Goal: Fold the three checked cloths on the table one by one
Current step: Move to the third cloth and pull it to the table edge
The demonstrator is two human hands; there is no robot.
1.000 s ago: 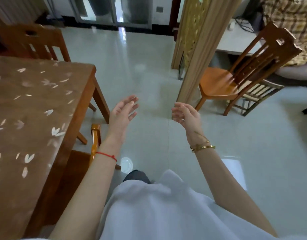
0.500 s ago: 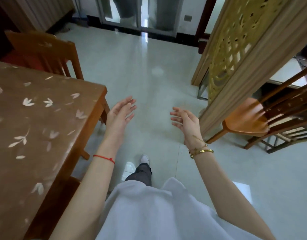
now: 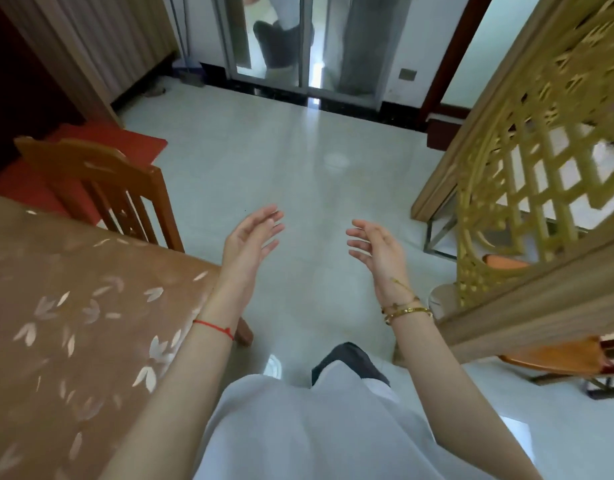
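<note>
Pale shiny floor [image 3: 298, 174] fills the middle of the room, and light bounces off it. At the far end stands a glass door [image 3: 298, 39]. On the left is a brown table [image 3: 73, 323] with a cover that has small white leaf shapes on it. No checked cloths show on the part of the table that can be seen. A wooden chair [image 3: 101, 181] stands just behind the table, and a red mat [image 3: 101, 140] lies on the floor past it. On the right is a gold screen [image 3: 540, 161] with a pattern of holes cut in it. Part of another wooden chair [image 3: 558, 355] peeks out below the screen.

Both hands are held up in the air over the floor, palms turned toward each other, well apart. The left hand [image 3: 250, 237] is flat with its fingers straight and close together. It holds nothing. A red string [image 3: 213, 328] goes round that wrist. The left arm crosses over the corner of the table. The right hand [image 3: 378, 247] has its fingers spread a bit and gently bent. It holds nothing too. Gold bracelets [image 3: 407, 311] sit on that wrist.

Below the arms is a white shirt [image 3: 316, 438], and a dark trouser leg [image 3: 350, 358] pokes out under it.
</note>
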